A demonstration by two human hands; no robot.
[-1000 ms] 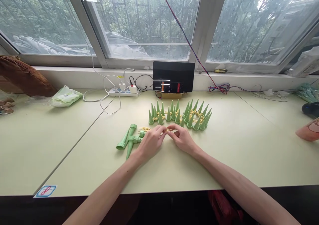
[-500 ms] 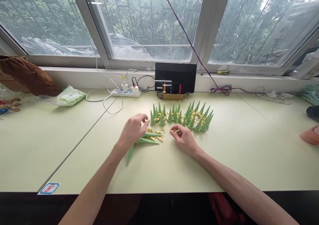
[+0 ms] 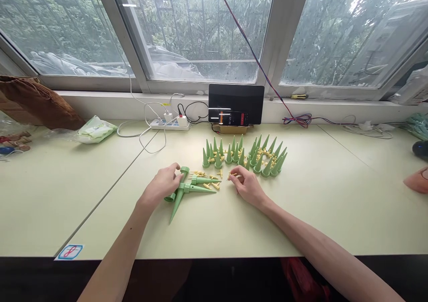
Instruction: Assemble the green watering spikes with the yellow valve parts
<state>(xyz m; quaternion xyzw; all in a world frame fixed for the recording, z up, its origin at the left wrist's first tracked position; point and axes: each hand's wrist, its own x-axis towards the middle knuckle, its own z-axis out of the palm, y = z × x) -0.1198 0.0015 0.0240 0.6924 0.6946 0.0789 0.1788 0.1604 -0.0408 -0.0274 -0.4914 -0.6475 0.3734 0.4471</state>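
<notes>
My left hand (image 3: 162, 183) is at the loose pile of green plant watering spikes (image 3: 180, 199). Its thumb and forefinger are apart, close beside the capped end of one spike (image 3: 184, 171); whether they touch it is hard to tell. My right hand (image 3: 246, 184) rests on the table, pinching a small yellow T-shaped valve (image 3: 230, 176) at its fingertips. Between the hands lie several loose yellow valves (image 3: 216, 186), some against the spikes. Behind them, green spikes (image 3: 265, 169) stand upright on their caps, points up, around more yellow valves (image 3: 265, 152).
A dark tablet (image 3: 236, 97) with a phone (image 3: 233, 118) in front stands by the window. A power strip (image 3: 170, 124) with cables and a wipes pack (image 3: 96, 130) are at the back left. Bundled wires (image 3: 297, 121) lie at the back right.
My left hand has moved left and toward me, from beside the upright spikes to the lying ones, uncovering their caps. My right hand keeps its place and its pinch.
</notes>
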